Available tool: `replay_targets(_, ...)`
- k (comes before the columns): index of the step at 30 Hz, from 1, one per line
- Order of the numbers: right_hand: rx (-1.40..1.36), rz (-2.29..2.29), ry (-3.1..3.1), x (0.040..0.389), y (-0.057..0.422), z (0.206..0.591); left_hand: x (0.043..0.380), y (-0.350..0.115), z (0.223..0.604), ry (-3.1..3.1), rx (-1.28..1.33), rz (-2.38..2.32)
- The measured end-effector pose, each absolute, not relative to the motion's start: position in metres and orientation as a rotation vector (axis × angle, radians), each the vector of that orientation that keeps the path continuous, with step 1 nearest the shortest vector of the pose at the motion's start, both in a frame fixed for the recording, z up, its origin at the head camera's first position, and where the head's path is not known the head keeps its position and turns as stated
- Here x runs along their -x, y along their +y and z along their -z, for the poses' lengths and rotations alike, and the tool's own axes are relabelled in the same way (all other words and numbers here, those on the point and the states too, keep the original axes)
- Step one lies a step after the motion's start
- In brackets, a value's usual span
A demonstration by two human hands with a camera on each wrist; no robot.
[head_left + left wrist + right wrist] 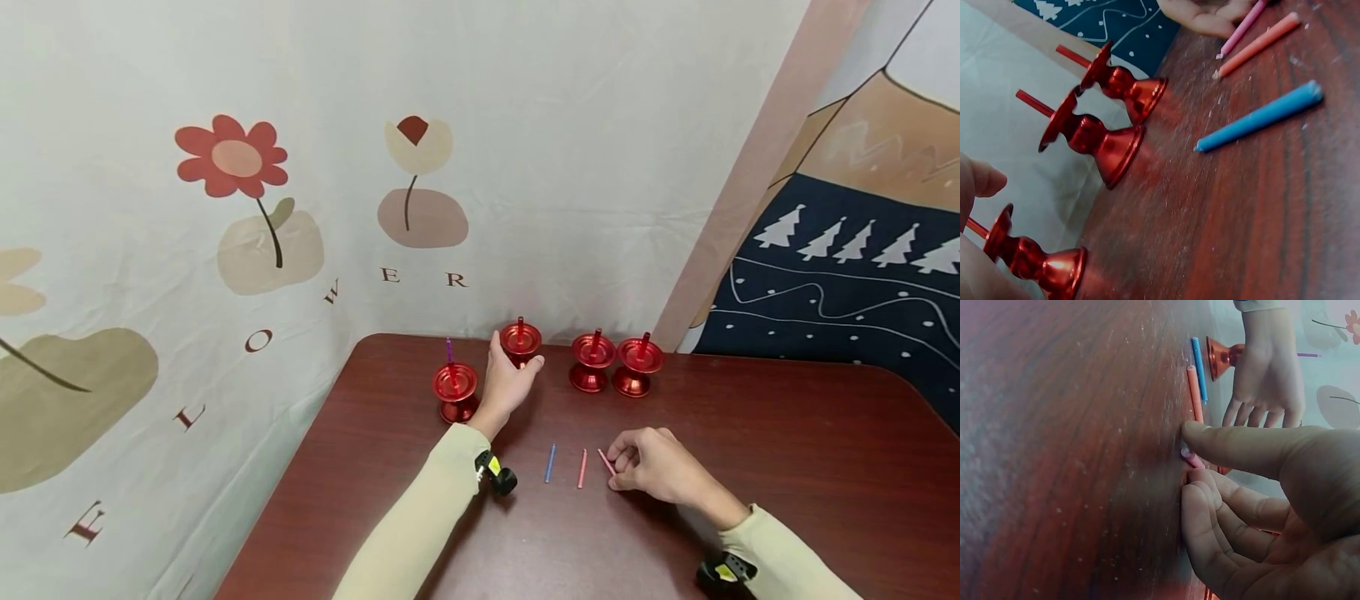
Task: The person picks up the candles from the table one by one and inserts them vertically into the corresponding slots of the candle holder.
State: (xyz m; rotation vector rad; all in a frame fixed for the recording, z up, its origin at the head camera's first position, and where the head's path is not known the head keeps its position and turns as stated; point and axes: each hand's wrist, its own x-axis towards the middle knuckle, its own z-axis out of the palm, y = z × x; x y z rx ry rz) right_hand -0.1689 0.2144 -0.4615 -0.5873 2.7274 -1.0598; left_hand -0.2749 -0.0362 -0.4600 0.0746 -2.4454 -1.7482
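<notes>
My left hand [510,382] reaches to a red metallic candle holder [521,337] at the back, thumb and fingers spread beside it. The hand hides part of its cup and base; whether they touch I cannot tell. A holder [455,385] left of that hand bears an upright purple candle [449,350]. On the table, my right hand [656,462] has thumb and fingertips on either side of a slim pink candle [1192,457], with a gap around it in the right wrist view. Left of it lie a salmon-pink candle [582,468] and a blue candle [1260,117].
Two more red holders, one [593,360] and another [637,364], stand side by side at the back right. Each has a short red tube in its middle. Behind the dark red-brown table [810,433] hangs a printed cloth [570,167].
</notes>
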Motion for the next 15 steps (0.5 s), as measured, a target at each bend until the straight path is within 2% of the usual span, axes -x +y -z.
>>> replay_targets(15,0.518,0.958,2.752,0.170,0.211,0.455,0.294,-0.042,0.471,-2.421,-0.044,1.803)
